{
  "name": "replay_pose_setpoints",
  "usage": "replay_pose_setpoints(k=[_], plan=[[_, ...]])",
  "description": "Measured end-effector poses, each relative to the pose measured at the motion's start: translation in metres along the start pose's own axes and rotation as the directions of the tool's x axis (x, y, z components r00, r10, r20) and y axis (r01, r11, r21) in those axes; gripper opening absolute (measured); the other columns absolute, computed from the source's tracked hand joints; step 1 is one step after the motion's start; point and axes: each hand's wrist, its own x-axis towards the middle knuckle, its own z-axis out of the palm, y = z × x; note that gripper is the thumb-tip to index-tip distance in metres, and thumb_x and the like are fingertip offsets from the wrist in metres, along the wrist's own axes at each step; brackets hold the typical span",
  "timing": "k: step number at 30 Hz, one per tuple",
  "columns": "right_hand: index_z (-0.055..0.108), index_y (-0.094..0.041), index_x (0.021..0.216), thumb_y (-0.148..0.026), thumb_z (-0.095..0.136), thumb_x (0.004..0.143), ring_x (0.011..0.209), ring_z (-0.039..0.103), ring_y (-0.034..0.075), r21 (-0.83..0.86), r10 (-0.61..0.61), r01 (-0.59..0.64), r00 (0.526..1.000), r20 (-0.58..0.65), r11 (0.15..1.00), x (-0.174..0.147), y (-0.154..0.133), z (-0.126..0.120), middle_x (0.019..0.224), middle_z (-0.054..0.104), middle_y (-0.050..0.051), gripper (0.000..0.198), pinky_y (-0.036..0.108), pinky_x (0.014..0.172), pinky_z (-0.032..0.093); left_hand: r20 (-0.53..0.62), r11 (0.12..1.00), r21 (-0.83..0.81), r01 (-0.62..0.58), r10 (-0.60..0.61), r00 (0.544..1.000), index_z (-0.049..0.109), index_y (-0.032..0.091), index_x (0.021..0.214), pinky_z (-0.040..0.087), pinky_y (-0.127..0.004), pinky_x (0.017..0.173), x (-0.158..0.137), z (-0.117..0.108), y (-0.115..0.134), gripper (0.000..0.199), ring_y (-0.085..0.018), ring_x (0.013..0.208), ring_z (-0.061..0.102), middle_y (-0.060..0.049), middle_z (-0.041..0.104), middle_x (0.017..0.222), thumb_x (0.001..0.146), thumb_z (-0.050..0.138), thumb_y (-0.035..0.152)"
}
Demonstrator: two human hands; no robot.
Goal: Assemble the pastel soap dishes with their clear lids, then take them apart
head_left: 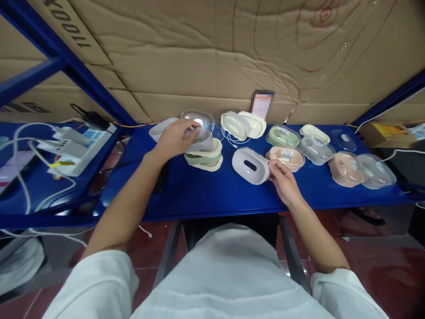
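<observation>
My right hand [283,179] pinches the right end of a pale grey oval plastic shell [241,165], tilted up above the blue tabletop. A dark elongated slot shows in the middle of the shell. My left hand [177,138] is farther left, its bent fingers over the top of a grey oval container [204,141]. That container rests on a stack with cream and green scalloped containers [206,160]. The left fingertips lie close to a clear lid [189,116] behind. Another grey shell [161,129] is partly hidden by the left hand.
Cream shells [252,126] stand at the back beside a phone [262,104] and a white cable. Lidded green [283,136], peach [286,157] and grey containers [315,149] sit on the right. Power strips [71,148] with cables lie left. Cardboard [186,66] covers the back.
</observation>
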Motion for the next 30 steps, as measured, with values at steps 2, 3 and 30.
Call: replay_pose_setpoints(k=[2, 3, 30], plan=[[0.071, -0.028, 0.108, -0.071, 0.074, 0.091, 0.085, 0.066, 0.017, 0.075, 0.104, -0.103, 0.995, -0.005, 0.992, -0.007, 0.011, -0.003, 0.095, 0.07, -0.001, 0.046, 0.031, 0.08, 0.059, -0.003, 0.998, -0.011, -0.065, 0.065, 0.998, 0.072, 0.03, 0.123, 0.049, -0.043, 0.112, -0.019, 0.001, 0.009, 0.039, -0.026, 0.121, 0.065, -0.005, 0.074, 0.129, 0.109, 0.046, 0.055], [0.071, -0.029, 0.118, -0.071, 0.074, 0.091, 0.09, 0.068, 0.018, 0.067, 0.113, -0.111, 0.993, -0.02, 0.992, -0.009, 0.017, -0.004, 0.102, 0.072, 0.0, 0.049, 0.032, 0.083, 0.06, -0.019, 0.995, 0.0, -0.095, 0.095, 0.995, 0.072, 0.03, 0.121, 0.048, -0.045, 0.113, -0.027, 0.003, 0.013, 0.038, -0.026, 0.123, 0.065, -0.006, 0.073, 0.129, 0.11, 0.045, 0.053], [0.073, -0.026, 0.138, -0.048, 0.061, 0.108, 0.135, 0.069, 0.033, -0.721, -0.483, 0.315, 0.875, -0.031, 0.618, -0.055, 0.022, -0.008, 0.137, 0.077, 0.011, 0.039, 0.058, 0.118, 0.055, 0.214, 0.66, 0.061, -0.749, 0.724, 0.655, 0.071, 0.022, 0.132, 0.05, -0.039, 0.093, -0.087, 0.099, 0.112, 0.027, -0.024, 0.103, 0.072, -0.007, 0.079, 0.113, 0.111, 0.06, 0.035]])
